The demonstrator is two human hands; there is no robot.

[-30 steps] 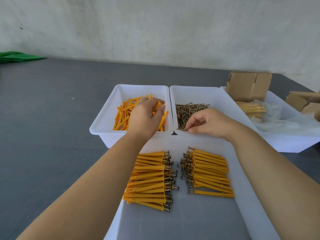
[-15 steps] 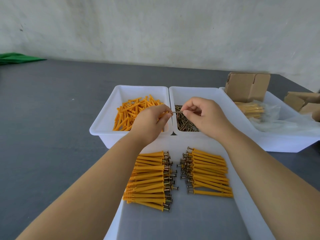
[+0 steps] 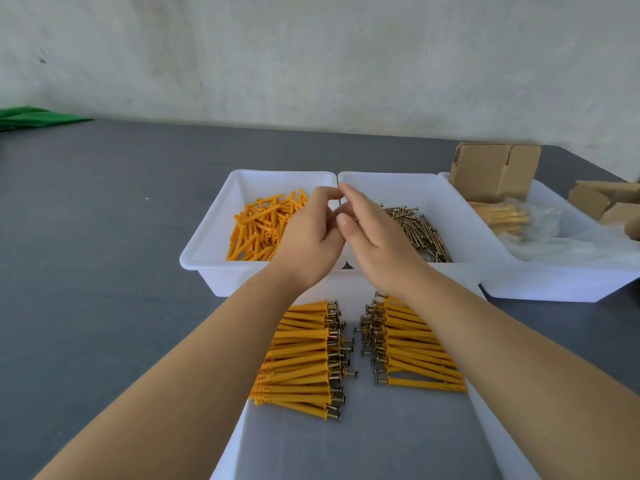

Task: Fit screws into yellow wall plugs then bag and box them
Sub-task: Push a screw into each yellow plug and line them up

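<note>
Fingers of the left hand curl inward, tips meeting those of the right hand above the seam between two white bins. Right fingers bend forward, thumb tucked under. Whatever they pinch is hidden between the hands; only a thin glint shows by the right thumb, too small to name.

Contents:
- Left bin: loose yellow plugs, partly covered by the left hand.
- Middle bin: loose screws, near edge of the heap hidden behind the right hand.
- Near tray, cut off by the frame's bottom: two rows of plugs with screws fitted, left row and right row, screw heads facing each other across a gap. Both forearms cross over the rows' outer ends.
- Right bin: clear bags with a yellow bundle inside, count unclear, and an open cardboard box at the back.
- More cardboard at the right edge, cut off.
- Green cloth far left on the grey surface.
</note>
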